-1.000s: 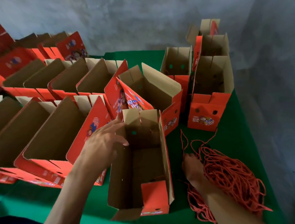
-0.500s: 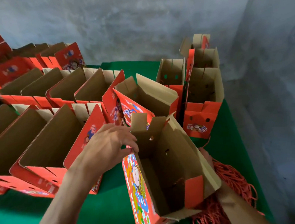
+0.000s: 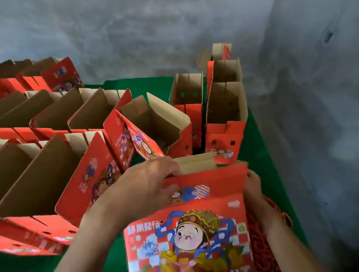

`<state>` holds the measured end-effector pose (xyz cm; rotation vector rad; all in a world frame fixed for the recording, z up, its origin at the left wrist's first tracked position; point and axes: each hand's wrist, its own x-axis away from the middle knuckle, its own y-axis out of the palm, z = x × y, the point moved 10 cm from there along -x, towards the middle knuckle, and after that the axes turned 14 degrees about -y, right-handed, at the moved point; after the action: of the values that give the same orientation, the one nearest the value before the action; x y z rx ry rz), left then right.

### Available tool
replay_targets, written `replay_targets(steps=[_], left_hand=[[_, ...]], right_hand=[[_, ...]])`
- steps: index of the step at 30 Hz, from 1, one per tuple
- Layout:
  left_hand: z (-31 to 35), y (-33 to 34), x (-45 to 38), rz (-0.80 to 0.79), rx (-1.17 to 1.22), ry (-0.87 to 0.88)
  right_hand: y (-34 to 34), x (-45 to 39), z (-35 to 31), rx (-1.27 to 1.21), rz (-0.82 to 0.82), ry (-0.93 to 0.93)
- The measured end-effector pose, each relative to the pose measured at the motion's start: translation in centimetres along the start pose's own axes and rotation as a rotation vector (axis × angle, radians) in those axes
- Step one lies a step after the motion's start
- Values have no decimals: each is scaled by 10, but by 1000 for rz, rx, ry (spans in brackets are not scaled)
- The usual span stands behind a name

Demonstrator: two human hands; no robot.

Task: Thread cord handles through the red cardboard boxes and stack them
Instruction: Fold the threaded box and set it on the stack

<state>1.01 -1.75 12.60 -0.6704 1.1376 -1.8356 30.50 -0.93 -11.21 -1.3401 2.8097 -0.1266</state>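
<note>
A red cardboard box (image 3: 195, 237) with a cartoon figure and the word FRUIT stands upright in front of me, its printed face towards me. My left hand (image 3: 142, 190) grips its top left edge, fingers curled over the rim. At the box's right edge my right hand (image 3: 252, 186) holds the side, mostly hidden behind the cardboard. A heap of red cord (image 3: 266, 236) lies on the green table (image 3: 260, 142) under my right forearm.
Rows of open red boxes (image 3: 48, 167) lie on their sides across the left half. One tilted open box (image 3: 158, 126) sits in the middle. Upright boxes (image 3: 226, 115) are stacked at the back right. A grey wall (image 3: 187, 28) closes the back and right.
The box has been turned from lying open towards me to standing with its printed face towards me. My right hand left the cords and went to the box's right side.
</note>
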Motion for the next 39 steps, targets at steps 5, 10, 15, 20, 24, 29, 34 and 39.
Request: replay_targets(steps=[5,10,15,20,24,29,34,39], left_hand=[[-12,9,-8,-25,-78,-154],[-20,12,-7,-46,-100,-263],[-27,10,-3,18,-91,-338],[-48,39,-2,-179,75,-468],[-61,61,-7,-194,211,-549],[-66,96,-12,-373,666,-582],[-73,117,-7,-413,890,-637],[-77,121,-4,-362,919,-688]], right_hand=[[6,6,13,-87,57,70],[46,31,-19,-224,-151,37],[74,67,-45,-336,-326,-72],[95,103,-43,-294,-434,-71],[100,120,-41,-293,-489,-92],[89,116,-42,191,-511,-305],[79,102,-42,281,-478,-344],[66,99,-29,59,-422,-222]])
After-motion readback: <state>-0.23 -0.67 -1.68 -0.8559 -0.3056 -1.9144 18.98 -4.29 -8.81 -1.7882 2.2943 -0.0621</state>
